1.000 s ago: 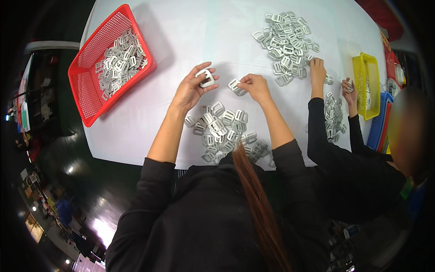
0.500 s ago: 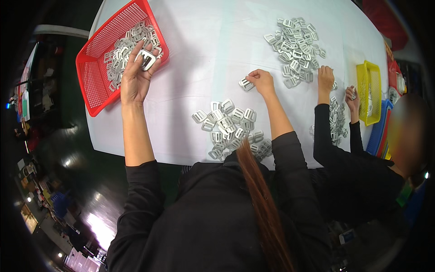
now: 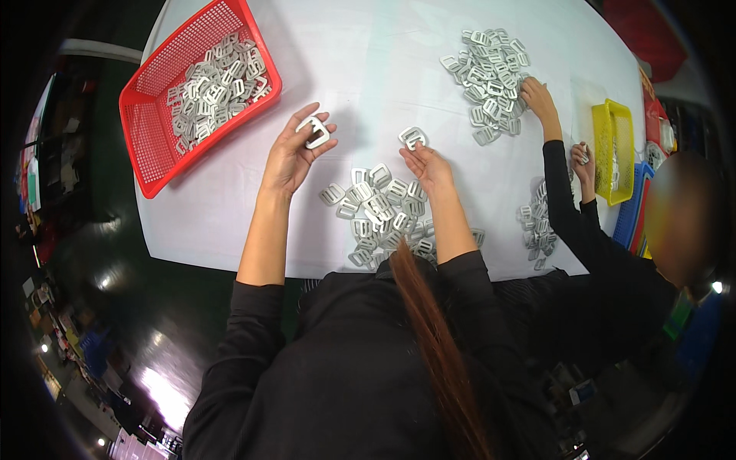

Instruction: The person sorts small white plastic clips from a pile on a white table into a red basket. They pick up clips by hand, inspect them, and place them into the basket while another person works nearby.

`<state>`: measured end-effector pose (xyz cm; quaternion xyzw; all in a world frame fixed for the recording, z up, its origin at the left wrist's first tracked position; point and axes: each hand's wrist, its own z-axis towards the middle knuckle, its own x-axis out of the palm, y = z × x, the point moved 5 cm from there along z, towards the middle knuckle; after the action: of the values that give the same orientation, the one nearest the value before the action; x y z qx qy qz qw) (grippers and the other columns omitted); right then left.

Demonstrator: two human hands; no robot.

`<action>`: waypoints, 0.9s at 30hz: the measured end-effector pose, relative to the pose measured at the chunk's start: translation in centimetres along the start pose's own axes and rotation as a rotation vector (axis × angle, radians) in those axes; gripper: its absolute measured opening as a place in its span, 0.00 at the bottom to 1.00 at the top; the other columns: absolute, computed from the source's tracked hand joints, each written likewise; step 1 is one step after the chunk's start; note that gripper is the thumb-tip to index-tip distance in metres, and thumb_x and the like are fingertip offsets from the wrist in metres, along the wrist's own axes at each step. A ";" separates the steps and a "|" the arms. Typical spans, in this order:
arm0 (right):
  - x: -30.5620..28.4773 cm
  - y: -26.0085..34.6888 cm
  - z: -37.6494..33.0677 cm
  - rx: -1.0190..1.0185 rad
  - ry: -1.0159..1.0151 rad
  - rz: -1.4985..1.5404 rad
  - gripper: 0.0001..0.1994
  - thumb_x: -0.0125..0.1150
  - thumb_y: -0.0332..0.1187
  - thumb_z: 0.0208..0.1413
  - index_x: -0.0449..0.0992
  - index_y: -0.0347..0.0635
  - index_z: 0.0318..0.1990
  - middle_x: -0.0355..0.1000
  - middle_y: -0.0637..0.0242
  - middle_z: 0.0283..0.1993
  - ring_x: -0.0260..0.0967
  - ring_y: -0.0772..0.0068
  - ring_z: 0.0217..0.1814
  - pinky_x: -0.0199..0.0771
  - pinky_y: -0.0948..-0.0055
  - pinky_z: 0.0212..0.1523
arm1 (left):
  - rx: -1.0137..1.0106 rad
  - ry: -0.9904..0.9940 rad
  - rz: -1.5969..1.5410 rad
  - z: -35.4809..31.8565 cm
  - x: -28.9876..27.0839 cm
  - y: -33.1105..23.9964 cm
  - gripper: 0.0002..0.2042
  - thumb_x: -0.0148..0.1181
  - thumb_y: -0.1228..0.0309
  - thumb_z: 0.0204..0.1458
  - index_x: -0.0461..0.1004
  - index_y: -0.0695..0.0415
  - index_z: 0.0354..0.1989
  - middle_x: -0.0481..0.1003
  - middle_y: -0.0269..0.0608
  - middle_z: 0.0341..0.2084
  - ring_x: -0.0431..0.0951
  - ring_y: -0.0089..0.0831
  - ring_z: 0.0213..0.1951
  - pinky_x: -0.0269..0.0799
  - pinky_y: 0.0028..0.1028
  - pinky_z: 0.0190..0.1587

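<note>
My left hand is raised over the white table and pinches a grey metal buckle between thumb and fingers. My right hand holds a second grey buckle at its fingertips, just beyond a loose pile of the same buckles lying in front of me. A red mesh basket, partly filled with buckles, stands at the far left, apart from my left hand.
A larger heap of buckles lies at the far right. A co-worker in black sleeves reaches into it with one hand; the other hand is beside a yellow basket. A small pile sits by the table's near edge.
My left hand has come back from the red basket toward the table's middle and holds a buckle. My right hand has stayed by the pile with its buckle.
</note>
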<state>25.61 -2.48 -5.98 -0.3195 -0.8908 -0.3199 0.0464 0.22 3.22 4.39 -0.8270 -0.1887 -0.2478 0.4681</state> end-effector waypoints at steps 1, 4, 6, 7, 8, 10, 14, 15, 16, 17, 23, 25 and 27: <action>0.2 -0.1 -0.2 -0.027 -0.010 -0.027 0.10 0.54 0.32 0.55 0.67 0.34 0.40 0.71 0.56 0.41 0.72 0.65 0.44 0.75 0.80 0.35 | -0.030 0.018 -0.002 0.0 0.0 0.8 0.19 0.46 0.74 0.55 0.57 0.62 0.56 0.65 0.49 0.48 0.71 0.38 0.47 0.75 0.34 0.46; 1.9 0.6 -2.1 -0.104 0.053 -0.132 0.09 0.53 0.31 0.55 0.66 0.35 0.40 0.71 0.57 0.39 0.73 0.65 0.39 0.74 0.80 0.33 | -0.131 0.043 0.005 0.4 -0.1 3.6 0.19 0.46 0.74 0.55 0.58 0.61 0.55 0.66 0.46 0.46 0.71 0.36 0.46 0.74 0.33 0.46; 3.6 1.6 -3.9 -0.120 0.123 -0.153 0.09 0.53 0.31 0.55 0.66 0.36 0.40 0.71 0.59 0.37 0.74 0.66 0.37 0.73 0.79 0.32 | -0.172 0.040 0.005 0.8 0.1 5.1 0.17 0.44 0.74 0.56 0.59 0.61 0.54 0.66 0.47 0.46 0.71 0.36 0.45 0.74 0.34 0.46; 4.5 2.0 -4.5 -0.114 0.155 -0.135 0.09 0.54 0.31 0.55 0.66 0.36 0.40 0.71 0.61 0.36 0.74 0.67 0.36 0.73 0.79 0.31 | -0.180 0.047 0.013 1.0 0.3 5.8 0.17 0.43 0.73 0.56 0.59 0.61 0.54 0.66 0.47 0.46 0.71 0.36 0.46 0.74 0.34 0.46; 5.3 2.2 -5.1 -0.108 0.187 -0.116 0.09 0.54 0.31 0.55 0.66 0.37 0.40 0.71 0.62 0.36 0.74 0.68 0.35 0.73 0.79 0.30 | -0.188 0.053 0.021 1.2 0.6 6.4 0.16 0.42 0.72 0.57 0.60 0.61 0.54 0.66 0.47 0.46 0.71 0.36 0.46 0.74 0.34 0.46; 6.5 2.2 -6.1 -0.051 0.201 -0.072 0.09 0.55 0.32 0.54 0.67 0.38 0.39 0.71 0.64 0.35 0.73 0.71 0.32 0.71 0.80 0.29 | -0.204 0.067 -0.008 1.6 1.2 7.2 0.17 0.41 0.68 0.58 0.59 0.61 0.54 0.66 0.47 0.46 0.71 0.36 0.46 0.74 0.34 0.46; 6.6 0.5 -6.1 -0.015 0.129 -0.045 0.07 0.57 0.32 0.53 0.71 0.38 0.36 0.71 0.68 0.32 0.70 0.77 0.27 0.67 0.83 0.25 | -0.228 0.093 -0.124 1.8 2.9 7.7 0.20 0.40 0.61 0.59 0.60 0.61 0.54 0.67 0.43 0.43 0.70 0.32 0.46 0.72 0.32 0.47; 6.6 0.1 -5.9 -0.044 0.109 -0.115 0.07 0.57 0.32 0.53 0.71 0.37 0.35 0.71 0.68 0.30 0.69 0.78 0.26 0.67 0.83 0.24 | -0.236 0.081 -0.120 2.0 3.0 8.0 0.20 0.40 0.61 0.59 0.60 0.61 0.54 0.67 0.42 0.43 0.70 0.31 0.45 0.71 0.32 0.47; 6.7 -0.2 -5.8 -0.074 0.089 -0.186 0.07 0.57 0.31 0.53 0.72 0.37 0.35 0.71 0.68 0.29 0.68 0.79 0.25 0.66 0.84 0.23 | -0.244 0.068 -0.115 2.1 3.0 8.2 0.20 0.41 0.61 0.58 0.60 0.61 0.54 0.68 0.41 0.42 0.70 0.30 0.45 0.71 0.31 0.47; 6.7 -0.4 -5.7 -0.102 0.070 -0.256 0.07 0.57 0.31 0.52 0.73 0.36 0.35 0.71 0.69 0.28 0.68 0.80 0.25 0.65 0.84 0.21 | -0.229 0.070 -0.041 2.1 2.9 8.5 0.20 0.42 0.61 0.58 0.60 0.61 0.54 0.68 0.41 0.42 0.70 0.30 0.44 0.70 0.31 0.48; 6.9 0.2 -5.2 -0.195 0.168 -0.497 0.07 0.55 0.28 0.52 0.72 0.33 0.36 0.71 0.66 0.27 0.68 0.80 0.23 0.65 0.84 0.18 | -0.227 0.074 0.023 2.4 2.0 10.0 0.19 0.43 0.61 0.58 0.60 0.61 0.53 0.69 0.41 0.42 0.70 0.30 0.45 0.69 0.31 0.48; 6.9 1.3 -4.9 -0.245 0.139 -0.479 0.07 0.54 0.28 0.53 0.72 0.32 0.36 0.71 0.66 0.26 0.68 0.80 0.23 0.66 0.84 0.19 | -0.244 0.046 -0.014 2.5 2.1 9.3 0.20 0.40 0.60 0.59 0.61 0.62 0.53 0.69 0.42 0.43 0.70 0.31 0.46 0.69 0.31 0.48; 7.0 3.2 -5.0 -0.272 0.176 -0.532 0.08 0.51 0.29 0.55 0.69 0.35 0.39 0.72 0.66 0.29 0.67 0.81 0.24 0.66 0.81 0.23 | -0.261 0.071 -0.065 3.1 1.5 9.3 0.22 0.37 0.57 0.60 0.60 0.62 0.53 0.68 0.44 0.44 0.69 0.32 0.47 0.70 0.32 0.49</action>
<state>21.32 0.21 1.69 -0.0493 -0.8847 -0.4636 -0.0050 7.26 1.47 -2.43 -0.8651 -0.1647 -0.3145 0.3544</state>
